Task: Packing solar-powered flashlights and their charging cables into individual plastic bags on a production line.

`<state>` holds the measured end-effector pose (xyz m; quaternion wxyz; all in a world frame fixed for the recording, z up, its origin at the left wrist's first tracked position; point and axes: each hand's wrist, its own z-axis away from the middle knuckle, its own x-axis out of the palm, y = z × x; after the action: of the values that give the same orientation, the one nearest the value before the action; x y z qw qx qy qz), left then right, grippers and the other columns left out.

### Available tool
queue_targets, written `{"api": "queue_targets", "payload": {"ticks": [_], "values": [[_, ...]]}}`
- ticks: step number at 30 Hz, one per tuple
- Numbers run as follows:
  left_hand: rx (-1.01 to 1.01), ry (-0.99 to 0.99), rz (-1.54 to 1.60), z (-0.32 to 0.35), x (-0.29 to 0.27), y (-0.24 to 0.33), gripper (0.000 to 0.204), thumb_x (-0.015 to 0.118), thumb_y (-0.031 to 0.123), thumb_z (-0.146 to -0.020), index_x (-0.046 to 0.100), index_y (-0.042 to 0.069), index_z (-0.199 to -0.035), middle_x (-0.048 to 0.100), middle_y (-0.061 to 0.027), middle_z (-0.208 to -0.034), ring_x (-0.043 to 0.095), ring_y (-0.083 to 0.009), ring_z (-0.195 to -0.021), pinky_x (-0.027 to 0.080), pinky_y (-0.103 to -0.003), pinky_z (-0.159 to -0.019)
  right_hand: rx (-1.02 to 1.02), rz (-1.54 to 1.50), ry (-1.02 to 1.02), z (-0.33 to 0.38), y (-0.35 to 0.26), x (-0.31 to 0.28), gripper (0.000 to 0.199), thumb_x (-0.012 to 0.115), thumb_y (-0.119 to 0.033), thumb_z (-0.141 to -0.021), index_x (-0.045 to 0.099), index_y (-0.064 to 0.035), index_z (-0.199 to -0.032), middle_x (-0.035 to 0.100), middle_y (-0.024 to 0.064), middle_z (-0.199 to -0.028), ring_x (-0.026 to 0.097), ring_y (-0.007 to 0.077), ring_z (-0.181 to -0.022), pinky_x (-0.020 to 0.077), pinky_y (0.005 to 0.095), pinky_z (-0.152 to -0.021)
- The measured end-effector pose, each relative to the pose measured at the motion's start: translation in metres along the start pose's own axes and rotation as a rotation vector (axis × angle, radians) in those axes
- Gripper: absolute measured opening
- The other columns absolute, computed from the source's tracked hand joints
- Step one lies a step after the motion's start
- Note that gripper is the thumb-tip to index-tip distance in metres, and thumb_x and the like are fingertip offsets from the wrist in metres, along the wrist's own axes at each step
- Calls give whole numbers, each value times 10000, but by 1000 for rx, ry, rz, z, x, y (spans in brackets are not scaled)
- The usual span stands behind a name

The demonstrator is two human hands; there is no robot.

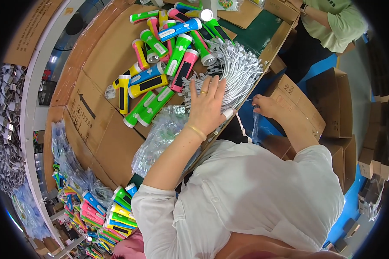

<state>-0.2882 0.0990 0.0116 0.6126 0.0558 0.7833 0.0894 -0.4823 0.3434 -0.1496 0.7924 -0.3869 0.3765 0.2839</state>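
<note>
A wide worktable covered in flattened brown cardboard sheets [103, 64] takes up most of the scene, its bare stretches running off to the left. On it lies a loose heap of coloured plastic flashlights [168, 52], green, pink, blue and yellow, tumbled over one another at all angles. Just beside the heap, towards the table's right edge, sits a thick bundle of white cords [235, 69], their ends fanned out.

The person in the white long-sleeved shirt [255, 194] leans over the table edge. The left hand [207, 105], with a gold ring and a gold bangle at the wrist, lies flat on the near side of the white cords, fingers spread and straight, gripping nothing. Under that forearm is a crumpled pile of clear plastic bags [160, 138], touching the nearest green flashlights.

The right hand [266, 105] is lower, off the table edge, fingers curled around a bit of clear plastic film [256, 125]; how tightly, I cannot tell.

Open brown cardboard boxes [333, 103] stand on the right; what they hold is hidden. At the lower left a second batch of coloured flashlights [116, 216] is stacked closely in rows. Another person's pale green sleeve [337, 26] shows at the top right.
</note>
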Motion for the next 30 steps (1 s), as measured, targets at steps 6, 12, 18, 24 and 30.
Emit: {"api": "queue_targets", "payload": {"ticks": [6, 12, 18, 24, 30], "values": [[-30, 200, 119, 44, -34, -17, 613, 769, 209, -777, 546, 32, -1320, 476, -153, -1383, 449, -339, -1315, 245, -627, -1142, -118, -356, 139, 17, -97, -155, 204, 710, -206, -886, 741, -10, -937, 728, 156, -878, 711, 301, -892, 540, 392, -791], [-119, 203, 147, 75, -19, -13, 506, 720, 257, -845, 569, 82, -1294, 497, -157, -1385, 469, -346, -1323, 271, -638, -1132, -687, -75, 555, -35, -162, -170, 343, 710, -241, -879, 683, -55, -1165, 640, 137, -1288, 508, 338, -1317, 330, 529, -1127], [-251, 178, 225, 136, -41, -9, 607, 683, 66, -763, 528, 93, -1350, 472, -152, -1421, 446, -335, -1355, 223, -628, -1169, -289, 370, 560, -85, -144, -115, 403, 626, -456, -897, 753, -98, -1030, 666, 105, -1216, 535, 331, -1257, 269, 638, -1119], [-315, 280, 294, 166, -48, -17, 504, 686, 121, -830, 547, 105, -1315, 505, -147, -1381, 470, -346, -1318, 257, -606, -1166, -857, 52, 612, -19, -318, -263, 338, 769, -151, -817, 684, -43, -1127, 693, 177, -1065, 634, 374, -1035, 512, 449, -863], [-285, 355, 348, 193, -64, -22, 581, 685, 53, -780, 544, 114, -1340, 503, -158, -1384, 468, -350, -1318, 267, -580, -1168, -1460, -68, 1119, 44, -556, -398, 429, 664, -138, -923, 559, -17, -1322, 656, 86, -1241, 596, 200, -1175, 435, 335, -1000]]}}
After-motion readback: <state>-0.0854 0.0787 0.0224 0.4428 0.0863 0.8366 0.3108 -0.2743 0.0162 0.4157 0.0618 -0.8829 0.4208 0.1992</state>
